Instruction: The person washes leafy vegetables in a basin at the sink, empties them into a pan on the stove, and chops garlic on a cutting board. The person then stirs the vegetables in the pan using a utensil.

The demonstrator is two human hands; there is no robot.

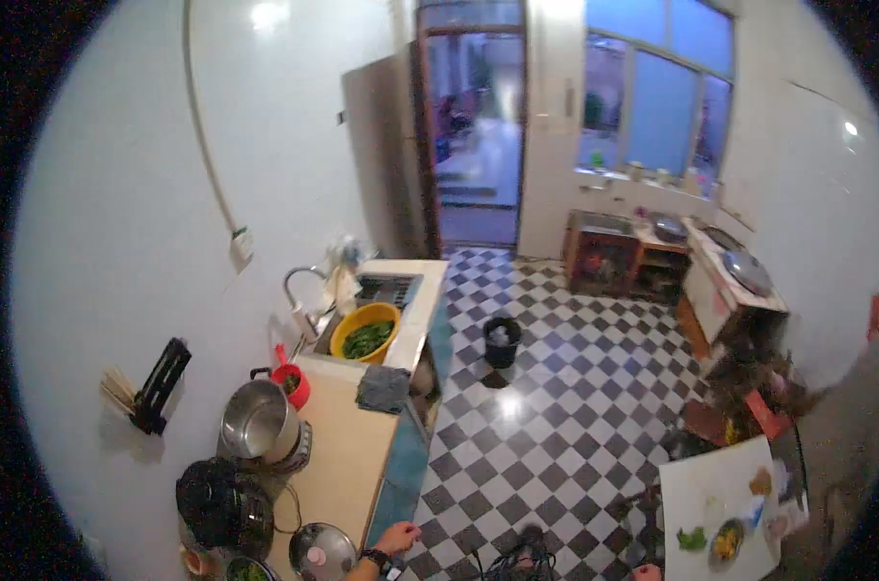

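Observation:
My left hand (398, 538), with a dark watch (375, 559) on the wrist, hangs beside the counter's front edge. Its fingers are loosely bent and slightly apart, and I see nothing in them. Closest to it is a round metal pot lid (323, 554) with a pinkish knob, lying on the counter. Only a small part of my right hand (646, 573) shows at the bottom edge, near the white table; its fingers are mostly out of view.
A black cooker (224, 505), metal pot (257, 418), red dipper (291, 384) and grey cloth (383, 388) sit on the counter (348, 445). A yellow basin (338, 341) of greens is in the sink. A black bucket (500, 351) stands on the checkered floor. The white table (686, 484) holds a food bowl (726, 542).

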